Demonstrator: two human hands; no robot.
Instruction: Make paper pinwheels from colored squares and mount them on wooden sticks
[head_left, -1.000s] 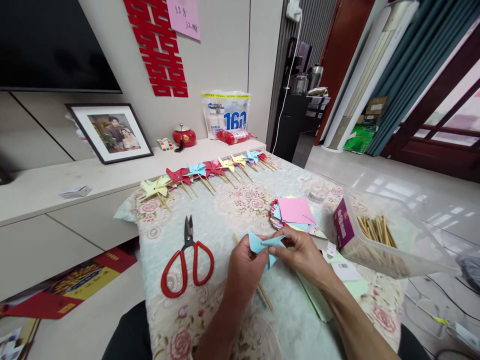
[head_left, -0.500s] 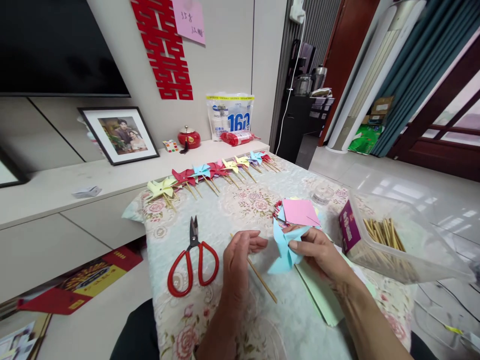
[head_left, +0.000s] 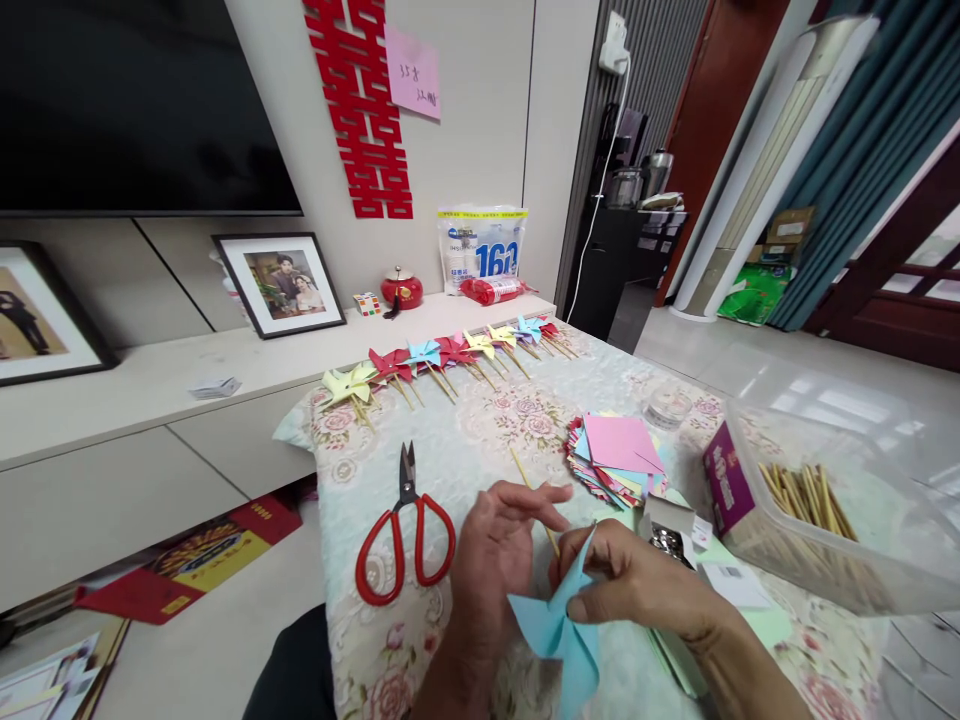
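A white and blue plastic bag (head_left: 482, 250) on the shelf by the wall bore large blue digits, "160". A red double-happiness paper cutting (head_left: 365, 105) hung on the wall. The pink note (head_left: 412, 73) beside it carried handwriting too small to read.

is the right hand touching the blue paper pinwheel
Touching. The head view shows the right hand pinching the blue paper pinwheel at its top, fingertips pressed on the paper.
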